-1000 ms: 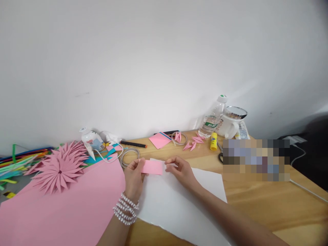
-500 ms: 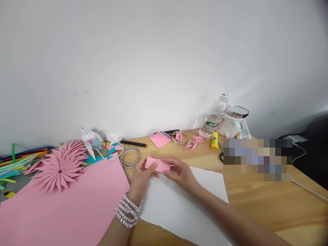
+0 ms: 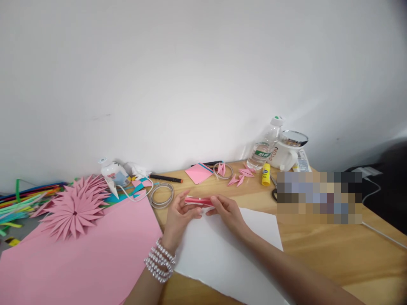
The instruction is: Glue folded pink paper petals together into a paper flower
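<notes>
A small folded piece of pink paper (image 3: 203, 202) is held nearly edge-on above the white sheet (image 3: 232, 258). My right hand (image 3: 228, 213) pinches its right end between thumb and fingers. At the left end, the curled fingers of my left hand (image 3: 178, 216) support the paper, its thumb lying in front and apart from it. A pearl bracelet (image 3: 160, 261) wraps the left wrist in several strands. Behind my hands lie pink square papers (image 3: 199, 173) and several small folded pink pieces (image 3: 241, 177).
At left, a pink spiky paper flower (image 3: 74, 212) rests on a large pink sheet (image 3: 85, 262). A water bottle (image 3: 262, 148), a mug (image 3: 282, 154) and a yellow glue stick (image 3: 266, 175) stand at back right. A coiled cable (image 3: 162, 195) and marker (image 3: 167, 178) lie behind my left hand.
The pink paper has turned from showing its flat face to nearly edge-on. My left thumb has come off its front, and my right hand has shifted slightly to grip its right end.
</notes>
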`<state>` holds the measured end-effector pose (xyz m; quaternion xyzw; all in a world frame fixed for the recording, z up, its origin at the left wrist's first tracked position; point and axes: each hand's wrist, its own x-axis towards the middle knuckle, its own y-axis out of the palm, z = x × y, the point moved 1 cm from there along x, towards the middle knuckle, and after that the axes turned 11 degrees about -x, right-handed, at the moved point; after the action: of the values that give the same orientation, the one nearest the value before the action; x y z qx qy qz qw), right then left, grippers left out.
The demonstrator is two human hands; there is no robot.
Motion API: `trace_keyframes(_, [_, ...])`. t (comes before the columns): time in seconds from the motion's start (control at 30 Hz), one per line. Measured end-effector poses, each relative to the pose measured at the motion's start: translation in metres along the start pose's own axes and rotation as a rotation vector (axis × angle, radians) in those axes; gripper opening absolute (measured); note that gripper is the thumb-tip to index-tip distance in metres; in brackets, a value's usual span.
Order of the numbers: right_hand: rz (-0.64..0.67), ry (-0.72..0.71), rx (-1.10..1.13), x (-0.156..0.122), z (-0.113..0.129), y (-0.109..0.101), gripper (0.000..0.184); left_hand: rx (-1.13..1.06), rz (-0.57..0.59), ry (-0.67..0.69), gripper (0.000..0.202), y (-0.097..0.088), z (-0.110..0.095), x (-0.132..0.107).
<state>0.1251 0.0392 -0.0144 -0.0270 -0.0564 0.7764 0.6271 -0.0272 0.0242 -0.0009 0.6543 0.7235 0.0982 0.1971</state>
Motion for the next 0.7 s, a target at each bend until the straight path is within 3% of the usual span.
trace_keyframes(0.17, [-0.051, 0.007, 0.018, 0.001, -0.001, -0.001, 0.044, -0.04, 0.024, -0.08, 0.053, 0.002, -0.004, -0.003])
trace_keyframes(0.43, [0.003, -0.01, -0.027, 0.003, -0.007, -0.002, 0.038, 0.016, 0.053, -0.07, 0.051, 0.001, -0.004, -0.004])
trace_keyframes(0.6, [-0.104, 0.036, -0.059, 0.006, -0.01, -0.006, 0.039, 0.004, 0.172, -0.078, 0.047, 0.006, -0.006, -0.007])
trace_keyframes(0.7, [-0.176, 0.065, -0.114, 0.006, -0.011, -0.006, 0.039, -0.044, 0.248, -0.167, 0.036, 0.005, -0.001, -0.007])
